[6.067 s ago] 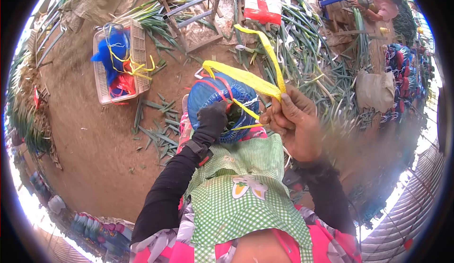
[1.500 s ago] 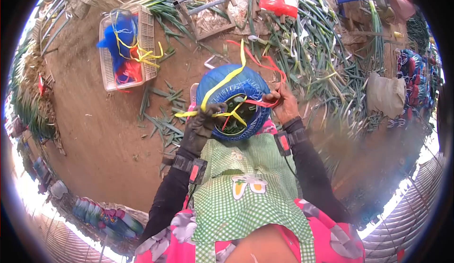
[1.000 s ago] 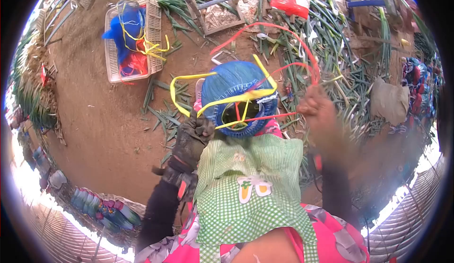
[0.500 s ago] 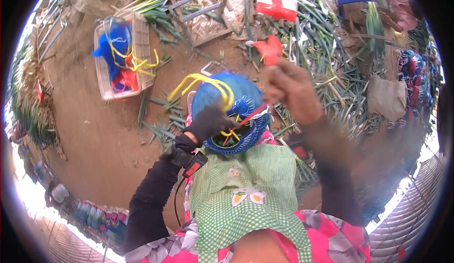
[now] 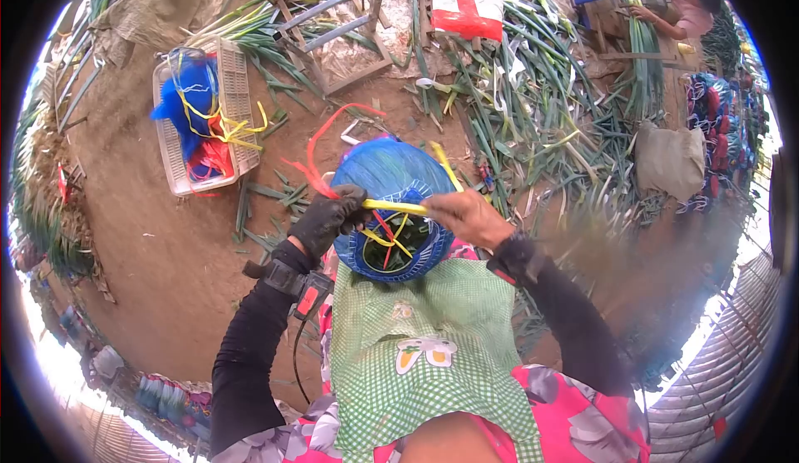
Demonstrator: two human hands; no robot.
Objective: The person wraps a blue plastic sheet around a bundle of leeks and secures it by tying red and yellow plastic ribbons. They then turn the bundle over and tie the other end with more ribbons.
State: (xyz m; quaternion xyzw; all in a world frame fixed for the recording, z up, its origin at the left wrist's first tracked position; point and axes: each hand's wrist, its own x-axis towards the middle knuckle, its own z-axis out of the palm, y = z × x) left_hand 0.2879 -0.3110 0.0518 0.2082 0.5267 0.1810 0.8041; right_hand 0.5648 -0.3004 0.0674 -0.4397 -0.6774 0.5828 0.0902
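Note:
A round blue mesh bag [image 5: 387, 163] sits at my lap, with green leaves [image 5: 398, 242] showing through its opening. Yellow and red strands cross over that opening. My left hand [image 5: 329, 217], in a dark glove, is closed on the yellow strap [image 5: 395, 206] at the bag's left, and a red ribbon [image 5: 313, 151] loops up from the same hand. Bare-fingered, my right hand [image 5: 470, 216] pinches the yellow strap at the right of the opening. A yellow end sticks up behind it.
A plastic crate [image 5: 243, 88] with blue netting and ribbons stands at the left. Green onions [image 5: 533, 97] cover the ground ahead and right. A metal frame [image 5: 341, 30], a red-white package [image 5: 466, 5] and a sack [image 5: 668, 161] lie around. Another person [image 5: 691, 5] is at the upper right.
My right hand has come down from above the bag, where it held red material, to the yellow strap. The red ribbon now hangs from my left hand, and the yellow strap is stretched between both hands.

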